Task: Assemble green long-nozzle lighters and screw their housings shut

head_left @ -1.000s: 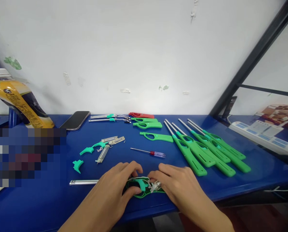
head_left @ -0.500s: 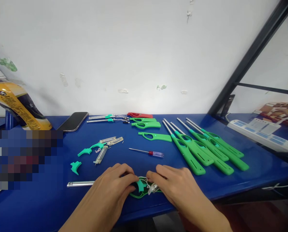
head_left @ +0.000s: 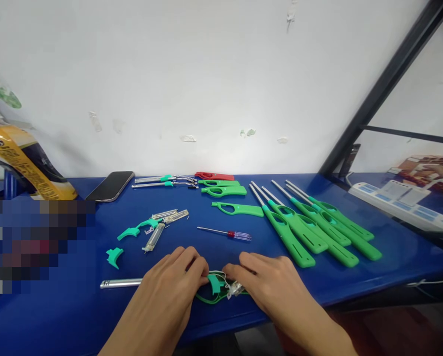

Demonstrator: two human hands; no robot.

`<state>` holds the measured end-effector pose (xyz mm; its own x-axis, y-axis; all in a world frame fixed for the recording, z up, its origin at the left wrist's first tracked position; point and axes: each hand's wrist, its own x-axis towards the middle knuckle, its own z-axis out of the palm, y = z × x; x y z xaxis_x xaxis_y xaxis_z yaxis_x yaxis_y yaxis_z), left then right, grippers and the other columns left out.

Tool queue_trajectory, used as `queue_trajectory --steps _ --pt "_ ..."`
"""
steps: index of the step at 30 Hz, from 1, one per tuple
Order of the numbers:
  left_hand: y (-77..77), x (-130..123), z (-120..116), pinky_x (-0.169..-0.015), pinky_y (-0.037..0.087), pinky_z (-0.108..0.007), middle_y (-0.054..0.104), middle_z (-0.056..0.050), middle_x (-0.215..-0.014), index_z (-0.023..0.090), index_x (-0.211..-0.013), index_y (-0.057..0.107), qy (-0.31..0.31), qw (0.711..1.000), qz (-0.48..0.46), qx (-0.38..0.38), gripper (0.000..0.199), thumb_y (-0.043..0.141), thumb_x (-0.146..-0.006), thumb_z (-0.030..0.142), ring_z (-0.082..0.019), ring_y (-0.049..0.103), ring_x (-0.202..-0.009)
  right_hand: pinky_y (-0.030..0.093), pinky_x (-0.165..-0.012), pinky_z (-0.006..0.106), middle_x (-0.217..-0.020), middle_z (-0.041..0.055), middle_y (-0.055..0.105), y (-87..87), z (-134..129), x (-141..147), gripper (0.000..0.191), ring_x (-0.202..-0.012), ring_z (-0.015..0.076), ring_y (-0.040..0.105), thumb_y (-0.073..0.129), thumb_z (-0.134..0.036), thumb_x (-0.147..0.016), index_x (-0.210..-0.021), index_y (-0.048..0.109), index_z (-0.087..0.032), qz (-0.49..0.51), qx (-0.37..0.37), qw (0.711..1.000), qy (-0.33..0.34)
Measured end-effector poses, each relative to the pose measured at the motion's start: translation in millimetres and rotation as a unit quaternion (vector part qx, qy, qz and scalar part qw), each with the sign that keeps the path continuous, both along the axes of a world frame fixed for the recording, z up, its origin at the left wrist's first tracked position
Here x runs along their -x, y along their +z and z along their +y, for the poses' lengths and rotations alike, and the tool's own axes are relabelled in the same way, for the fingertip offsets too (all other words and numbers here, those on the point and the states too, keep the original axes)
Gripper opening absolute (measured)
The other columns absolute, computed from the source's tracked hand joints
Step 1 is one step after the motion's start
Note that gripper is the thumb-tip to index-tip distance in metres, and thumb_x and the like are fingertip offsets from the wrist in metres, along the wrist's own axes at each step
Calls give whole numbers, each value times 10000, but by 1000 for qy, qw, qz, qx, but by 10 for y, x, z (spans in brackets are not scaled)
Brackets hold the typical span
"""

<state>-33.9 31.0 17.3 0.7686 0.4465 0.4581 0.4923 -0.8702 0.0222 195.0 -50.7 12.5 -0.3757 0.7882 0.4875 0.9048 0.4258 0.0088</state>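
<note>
Far left of both hands, a bottle with a yellow label (head_left: 28,163) stood on the blue table (head_left: 65,321), and a dark phone (head_left: 111,187) lay beyond and left of the left hand. Nearer that hand came loose teal pieces (head_left: 114,257), then clear cases (head_left: 154,239) beyond its knuckles, with thin metal rods (head_left: 168,183) farther back. A silver tube (head_left: 121,283) stuck out leftward from under the left hand (head_left: 174,284), whose bent fingers touched a teal trigger (head_left: 216,284); how firmly they closed could not be told. Between the hands, which were apart, lay an open green shell (head_left: 210,301) with the trigger and a white wire (head_left: 218,272) over it. A screwdriver (head_left: 224,233) lay beyond that gap, with green half-shells (head_left: 237,210) and a red shell (head_left: 214,176) behind. The right hand (head_left: 268,279) had its fingers on a silvery clear part (head_left: 235,289), its grip partly hidden. Beyond and right of it lay green lighters (head_left: 291,242), then a white power strip (head_left: 399,207)
</note>
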Motion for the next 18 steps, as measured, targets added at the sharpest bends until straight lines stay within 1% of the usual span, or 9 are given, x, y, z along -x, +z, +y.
queue_trajectory --steps 3,7,12,15,18 --pt "-10 11 -2 -646 589 -387 718 -30 -849 209 -877 682 -1 1000 1 8 307 521 -992 -26 -267 744 -715 189 -532 351 -799 -36 653 4 1 11 236 -650 167 619 533 -83 -1133 -1047 680 -246 -2 -6 1000 2" --pt "-7 34 7 -694 611 -399 719 -32 -869 208 -888 696 -6 1000 9 23 308 523 -992 -25 -267 737 -747 181 -524 356 -795 -35 655 -9 14 16 245 -645 172 620 510 -81 -1137 -1053 673 -242 -6 -14 1000 5" --pt "-7 44 9 -711 639 -420 722 -47 -897 201 -906 724 4 998 27 48 301 534 -994 -16 -281 748 -780 181 -517 362 -788 -30 645 -31 18 18 239 -640 178 618 512 -100 -1141 -1055 685 -241 -14 -20 1000 7" --pt "-16 35 12 -714 656 -436 736 -54 -934 201 -933 745 14 996 48 75 299 543 -1000 -10 -289 760 -804 180 -515 358 -786 -35 644 -23 1 14 211 -635 171 623 553 -102 -1125 -1094 703 -246 -18 -19 1000 5" --pt "-20 19 20 -714 660 -444 743 -55 -933 201 -937 750 26 994 62 81 301 543 -1003 -7 -298 771 -811 182 -517 351 -788 -50 653 13 -7 3 179 -647 156 648 656 -98 -1078 -1126 716 -259 -26 -9 1000 4"
